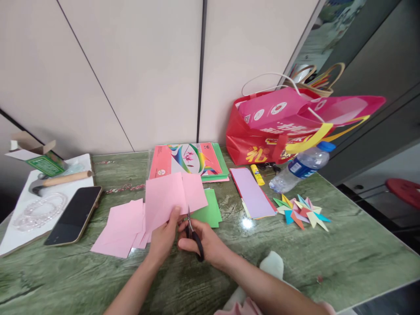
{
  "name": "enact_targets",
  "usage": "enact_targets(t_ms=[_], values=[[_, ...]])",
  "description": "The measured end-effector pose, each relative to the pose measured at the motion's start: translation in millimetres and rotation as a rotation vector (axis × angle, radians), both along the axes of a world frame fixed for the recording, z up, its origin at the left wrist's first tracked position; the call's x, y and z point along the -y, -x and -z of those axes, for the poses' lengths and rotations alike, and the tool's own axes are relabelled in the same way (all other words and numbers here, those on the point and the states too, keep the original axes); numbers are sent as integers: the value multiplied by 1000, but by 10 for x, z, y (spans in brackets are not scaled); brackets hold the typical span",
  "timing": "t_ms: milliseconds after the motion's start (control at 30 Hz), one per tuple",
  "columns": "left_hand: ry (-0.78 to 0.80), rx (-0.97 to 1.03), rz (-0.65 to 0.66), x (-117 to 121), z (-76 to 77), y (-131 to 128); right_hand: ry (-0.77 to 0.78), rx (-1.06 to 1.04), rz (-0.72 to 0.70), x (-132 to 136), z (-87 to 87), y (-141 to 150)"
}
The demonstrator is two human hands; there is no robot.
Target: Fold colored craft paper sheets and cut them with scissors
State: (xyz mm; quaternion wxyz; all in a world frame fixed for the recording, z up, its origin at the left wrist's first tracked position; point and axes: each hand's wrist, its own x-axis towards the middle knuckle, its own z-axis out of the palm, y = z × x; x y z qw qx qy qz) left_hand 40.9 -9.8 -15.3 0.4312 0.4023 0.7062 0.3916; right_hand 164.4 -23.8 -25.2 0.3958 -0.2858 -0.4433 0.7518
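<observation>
Near the middle of the table my left hand [165, 234] is closed on a sheet of pink paper [164, 199], thumb on top. My right hand [205, 240] grips black-handled scissors [197, 246]. Their blades point away from me and lie at the sheet, with a cut line running up from them; the part to its right stands slightly apart. Several pink paper pieces [120, 227] lie loosely stacked to the left of my left hand. Partly hidden under the held sheet is green paper [210, 209].
Behind lies a colored-paper pack [187, 158]. On the right are purple paper strips [254, 192], a glue stick [257, 174], a plastic bottle [300, 166], folded paper stars [302, 211] and a red bag [249, 140]. A phone [75, 215], a wooden-handled tool [65, 178] and a box [47, 159] stand left.
</observation>
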Motion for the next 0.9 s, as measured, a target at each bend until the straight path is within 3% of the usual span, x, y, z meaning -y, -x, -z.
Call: enact_targets(t_ms=[367,633,900], values=[[22,-30,-22,-1,-98,-22,9,10,-14,-8,-6,1],[-14,-59,-19,5,-48,-4,14,55,-11,-8,-38,0],[-1,-74,-19,11,-110,-24,-11,37,-5,-5,-35,-5]])
